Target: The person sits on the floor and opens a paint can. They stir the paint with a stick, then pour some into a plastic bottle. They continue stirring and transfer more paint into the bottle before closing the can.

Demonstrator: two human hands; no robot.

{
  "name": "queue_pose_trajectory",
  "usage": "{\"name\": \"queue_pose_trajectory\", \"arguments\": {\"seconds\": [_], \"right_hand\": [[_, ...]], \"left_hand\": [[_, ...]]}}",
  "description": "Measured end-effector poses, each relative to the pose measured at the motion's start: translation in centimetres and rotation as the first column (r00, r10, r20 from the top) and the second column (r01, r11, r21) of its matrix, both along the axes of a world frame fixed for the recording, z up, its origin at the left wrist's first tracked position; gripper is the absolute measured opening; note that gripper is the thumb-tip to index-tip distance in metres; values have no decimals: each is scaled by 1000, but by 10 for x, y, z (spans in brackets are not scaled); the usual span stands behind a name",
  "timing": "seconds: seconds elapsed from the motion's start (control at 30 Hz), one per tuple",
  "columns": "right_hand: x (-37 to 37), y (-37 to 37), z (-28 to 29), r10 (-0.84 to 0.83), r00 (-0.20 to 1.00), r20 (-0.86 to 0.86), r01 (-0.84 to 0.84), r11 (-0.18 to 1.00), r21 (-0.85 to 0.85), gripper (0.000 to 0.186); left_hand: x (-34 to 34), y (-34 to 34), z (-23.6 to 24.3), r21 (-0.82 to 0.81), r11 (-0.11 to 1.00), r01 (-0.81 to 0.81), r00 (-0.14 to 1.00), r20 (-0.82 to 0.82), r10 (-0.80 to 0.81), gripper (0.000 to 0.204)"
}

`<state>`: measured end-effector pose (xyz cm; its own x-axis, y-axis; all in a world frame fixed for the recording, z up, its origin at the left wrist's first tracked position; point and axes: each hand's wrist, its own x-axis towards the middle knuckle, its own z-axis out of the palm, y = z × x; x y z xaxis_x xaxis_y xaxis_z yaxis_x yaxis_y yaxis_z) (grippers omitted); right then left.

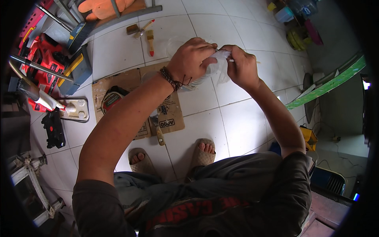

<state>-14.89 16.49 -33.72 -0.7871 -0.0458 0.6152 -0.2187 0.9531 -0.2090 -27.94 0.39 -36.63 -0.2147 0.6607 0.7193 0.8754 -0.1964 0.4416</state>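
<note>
Both my hands are raised in front of me over the tiled floor, close together, with a thin clear plastic bag (224, 73) between them. My left hand (194, 57), a dark braided bracelet on its wrist, pinches the bag's upper left part. The fingers of my right hand (242, 67) are closed on its upper right part. A thin pale stick (258, 62) pokes out beside my right hand; how it is held is hidden. Partly behind my left hand is a clear ridged plastic container (194, 83), and a round clear plastic piece (173, 45) shows beyond it.
Flattened cardboard (173, 110) bears a putty knife (158, 128) and a round tin (112, 98). Farther off lie a paintbrush (150, 41) and a brown block (132, 29). A red tool case (45, 59) and dustpan (77, 71) stand left; a green-edged panel (327, 82) is right.
</note>
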Motion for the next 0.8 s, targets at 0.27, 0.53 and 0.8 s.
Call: {"name": "queue_pose_trajectory", "arguments": {"seconds": [0.27,0.53,0.8], "right_hand": [[-13,12,15,14,988,154,20,975,-222,15],[-19,29,20,5,967,253,113,886,-450,30],[-23,44,23,-166,964,207,256,789,-558,45]], "left_hand": [[2,8,14,-53,998,-16,980,196,26,13],[-11,27,30,-269,962,-49,903,399,158,20],[-39,36,27,-297,942,-153,684,657,319,30]]}}
